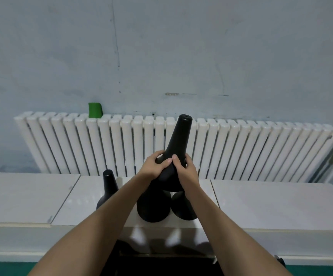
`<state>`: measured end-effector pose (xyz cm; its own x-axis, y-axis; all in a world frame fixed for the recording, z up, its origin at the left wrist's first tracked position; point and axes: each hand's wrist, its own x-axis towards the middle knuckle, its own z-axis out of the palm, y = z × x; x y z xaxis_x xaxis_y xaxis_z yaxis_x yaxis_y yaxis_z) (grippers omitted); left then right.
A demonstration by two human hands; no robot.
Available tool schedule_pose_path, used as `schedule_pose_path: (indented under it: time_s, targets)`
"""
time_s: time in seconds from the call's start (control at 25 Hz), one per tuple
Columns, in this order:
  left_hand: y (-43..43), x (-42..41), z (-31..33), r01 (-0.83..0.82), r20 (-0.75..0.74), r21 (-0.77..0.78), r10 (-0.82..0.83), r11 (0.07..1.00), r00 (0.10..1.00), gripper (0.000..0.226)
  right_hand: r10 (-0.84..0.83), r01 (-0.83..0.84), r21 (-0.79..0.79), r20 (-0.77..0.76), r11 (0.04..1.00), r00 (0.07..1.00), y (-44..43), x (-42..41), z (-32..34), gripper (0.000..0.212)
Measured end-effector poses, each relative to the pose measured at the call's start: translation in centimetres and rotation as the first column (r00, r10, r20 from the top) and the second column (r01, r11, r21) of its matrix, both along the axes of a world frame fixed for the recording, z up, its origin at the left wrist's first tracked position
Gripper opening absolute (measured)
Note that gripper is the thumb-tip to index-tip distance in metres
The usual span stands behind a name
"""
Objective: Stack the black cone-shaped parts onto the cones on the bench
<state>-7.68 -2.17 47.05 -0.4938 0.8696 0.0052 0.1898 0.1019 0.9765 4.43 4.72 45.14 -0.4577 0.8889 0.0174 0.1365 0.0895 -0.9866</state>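
Note:
I hold one black cone-shaped part (pixel 178 140) in both hands above the bench, its narrow tip pointing up and slightly right. My left hand (pixel 155 166) grips its flared lower body from the left, and my right hand (pixel 184 170) grips it from the right. Directly beneath it stand two black cones on the white bench (pixel 271 204): one (pixel 153 208) under my left wrist and one (pixel 183 208) under my right wrist, their tops hidden by my hands. A third black cone (pixel 108 188) stands upright to the left, partly behind my left forearm.
A long white radiator (pixel 241 148) runs along the wall behind the bench. A green roll (pixel 94 110) sits on top of it at the left. Tile seams divide the bench top. Green floor shows at the bottom corners.

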Motion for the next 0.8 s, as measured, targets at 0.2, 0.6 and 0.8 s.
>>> schedule_pose_path:
  time_s: [0.2,0.6,0.8]
  targets:
    - [-0.4,-3.1,-0.4,-0.038,0.120,0.004,0.038,0.999,0.992,0.043,0.076,-0.076,0.015,0.052,0.997,0.996,1.5,-3.7,-0.3,0.027]
    - [1.8,-6.1,-4.7,-0.087,0.218,-0.026,0.090,0.996,0.972,0.024,0.102,-0.093,-0.071,0.133,0.993,0.986,4.5,-8.4,-4.6,0.052]
    - [3.2,-7.1,-7.9,-0.123,0.350,-0.121,0.158,0.985,0.923,0.052,0.096,-0.065,-0.250,0.115,0.966,0.989,5.6,-9.3,-7.7,0.057]
